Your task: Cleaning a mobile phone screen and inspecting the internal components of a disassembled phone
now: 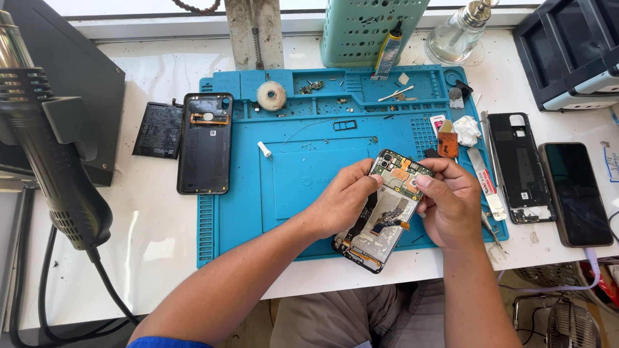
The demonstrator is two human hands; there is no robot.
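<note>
White counter by a window ledge, blue repair mat laid across the middle. Opened phone with its back off sits over the near right part of the mat, held up between both hands, internals facing up. Long axis runs diagonally: camera end far and slightly right, bottom end near and left, hanging past the mat's near edge.

Left hand grips the phone's left edge, fingers closed round it, thumb tip at the top near the camera block. Right hand clasps the right edge, fingers curled, thumb pressing on the board just beside the upper corner. Both hands touch the phone at its far end; thumbs nearly meet there. Can't tell if the right fingers pinch a small part or tool.

Mat's far tray strip holds loose screws, small chips, a white roll of tape and a glue tube leaning up. Teal perforated basket stands just beyond, contents not visible. Glass dispenser bottle on the far right.

Left of the mat: black back cover inside up, battery beside it. Heat gun at far left. Right of the mat: a phone frame and another dark phone, well apart from the hands.
</note>
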